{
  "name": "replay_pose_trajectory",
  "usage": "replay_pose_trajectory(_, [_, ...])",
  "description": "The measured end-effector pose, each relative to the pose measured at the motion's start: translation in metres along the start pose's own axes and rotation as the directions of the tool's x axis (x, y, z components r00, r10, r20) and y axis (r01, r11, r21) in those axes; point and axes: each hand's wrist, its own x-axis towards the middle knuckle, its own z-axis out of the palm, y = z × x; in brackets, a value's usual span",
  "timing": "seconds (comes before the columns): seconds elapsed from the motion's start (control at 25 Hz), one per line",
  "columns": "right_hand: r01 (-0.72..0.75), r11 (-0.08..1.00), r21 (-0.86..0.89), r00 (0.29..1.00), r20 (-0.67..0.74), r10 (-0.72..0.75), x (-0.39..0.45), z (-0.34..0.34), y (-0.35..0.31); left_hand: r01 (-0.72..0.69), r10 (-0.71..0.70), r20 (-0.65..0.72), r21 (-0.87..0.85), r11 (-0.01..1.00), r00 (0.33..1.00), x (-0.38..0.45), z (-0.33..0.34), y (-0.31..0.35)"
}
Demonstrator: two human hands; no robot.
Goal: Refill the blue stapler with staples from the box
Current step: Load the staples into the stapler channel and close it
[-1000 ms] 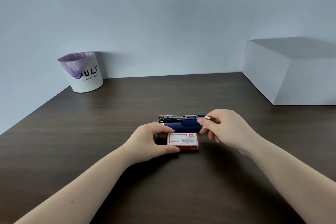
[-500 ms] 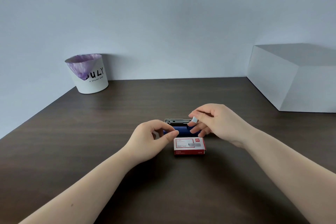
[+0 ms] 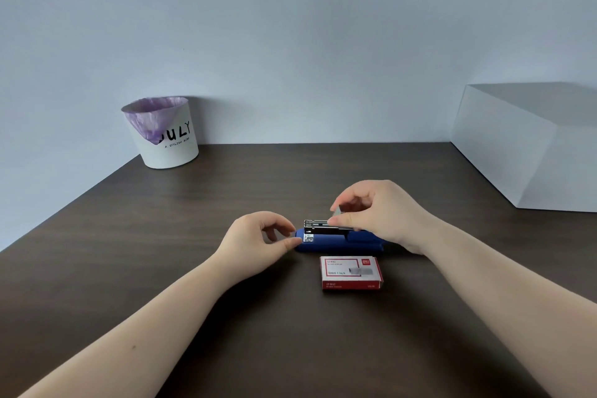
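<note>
The blue stapler (image 3: 336,242) lies lengthwise on the dark table, its metal staple channel (image 3: 318,226) exposed on top. My right hand (image 3: 381,213) hovers over the channel, pinching a short silver strip of staples (image 3: 337,211) between thumb and forefinger. My left hand (image 3: 258,237) rests at the stapler's left end, thumb tip touching its front and fingers curled; whether it grips the stapler is unclear. The red and white staple box (image 3: 351,272) lies closed just in front of the stapler, touched by neither hand.
A white bin (image 3: 161,136) with a purple liner stands at the back left against the wall. A large white box (image 3: 529,145) sits at the back right. The dark wooden table (image 3: 226,191) drops off along its left edge.
My left hand let go of the staple box and moved to the stapler's left end. My right hand carried the staple strip leftward over the open channel. The view tilted slightly.
</note>
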Motion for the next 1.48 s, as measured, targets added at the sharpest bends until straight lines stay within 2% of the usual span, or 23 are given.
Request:
replay_pose_trajectory(0.16, [0.007, 1.000, 0.019, 0.999, 0.032, -0.007, 0.014, 0.012, 0.000, 0.002, -0.003, 0.016, 0.026, 1.000, 1.000, 0.008, 0.003, -0.002])
replay_pose_trajectory(0.32, [0.069, 0.988, -0.139, 0.997, 0.030, -0.065, 0.022, 0.017, 0.001, -0.027, 0.023, 0.075, 0.046, 0.999, 0.997, 0.016, 0.005, -0.001])
replay_pose_trajectory(0.48, [0.089, 0.988, -0.130, 0.996, 0.021, -0.087, 0.022, 0.019, 0.007, -0.049, 0.042, 0.121, 0.049, 0.998, 0.992, 0.018, 0.006, 0.001])
replay_pose_trajectory(0.64, [0.108, 0.990, -0.085, 0.994, 0.002, -0.108, 0.022, 0.019, 0.009, -0.044, 0.037, 0.127, 0.052, 0.998, 0.991, 0.018, 0.006, -0.002])
replay_pose_trajectory(0.96, [0.135, 0.963, -0.232, 0.991, 0.017, -0.135, 0.020, 0.020, 0.014, -0.054, 0.048, 0.127, 0.045, 0.998, 0.991, 0.018, 0.007, -0.004])
replay_pose_trajectory(1.24, [0.211, 0.865, -0.455, 0.970, 0.207, -0.127, 0.013, 0.007, 0.021, -0.053, 0.049, 0.122, 0.028, 0.998, 0.991, 0.018, 0.008, -0.005])
replay_pose_trajectory(1.32, [0.233, 0.866, -0.442, 0.970, 0.165, -0.176, 0.013, 0.008, 0.024, -0.053, 0.050, 0.122, 0.028, 0.998, 0.991, 0.018, 0.008, -0.005])
replay_pose_trajectory(1.4, [0.249, 0.878, -0.409, 0.965, 0.027, -0.261, 0.013, 0.010, 0.027, -0.058, 0.054, 0.121, 0.033, 0.998, 0.991, 0.018, 0.008, -0.005])
replay_pose_trajectory(1.48, [0.293, 0.842, -0.454, 0.943, -0.008, -0.332, 0.013, 0.011, 0.032, -0.061, 0.057, 0.121, 0.037, 0.997, 0.991, 0.018, 0.008, -0.005])
